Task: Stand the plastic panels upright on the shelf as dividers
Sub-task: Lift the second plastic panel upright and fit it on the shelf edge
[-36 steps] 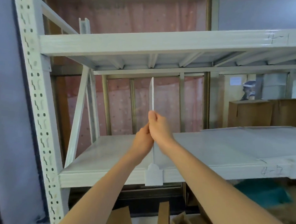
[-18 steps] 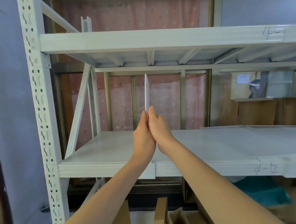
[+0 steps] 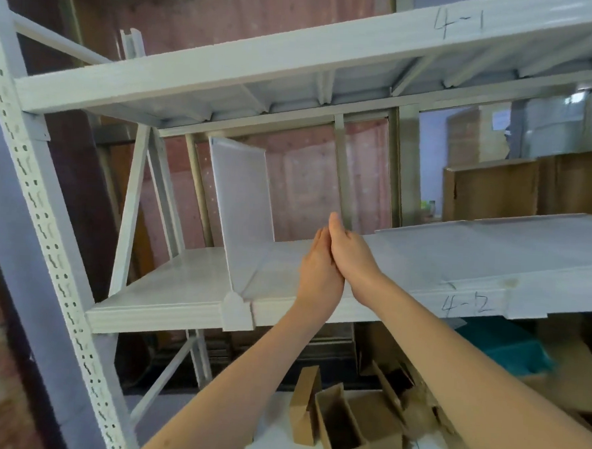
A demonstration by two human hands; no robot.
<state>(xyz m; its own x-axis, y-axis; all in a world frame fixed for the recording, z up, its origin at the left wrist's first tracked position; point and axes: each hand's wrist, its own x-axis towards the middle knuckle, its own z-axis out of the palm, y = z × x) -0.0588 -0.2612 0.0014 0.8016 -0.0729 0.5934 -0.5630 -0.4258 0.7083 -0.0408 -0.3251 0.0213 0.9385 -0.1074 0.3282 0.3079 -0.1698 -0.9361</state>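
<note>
While one plastic panel [image 3: 242, 201] is standing upright on the shelf [image 3: 168, 286] marked 4-2, its foot clip hanging over the front lip, I am watching both hands meeting at about three o'clock of it. My left hand [image 3: 319, 270] and right hand [image 3: 349, 253] are pressing together palm to palm with fingers stretched flat; whether anything is lying between them, I cannot tell. More flat panels [image 3: 492, 241] are lying on the shelf further toward three o'clock. Open cardboard boxes [image 3: 342, 426] are sitting on the floor at six o'clock.
</note>
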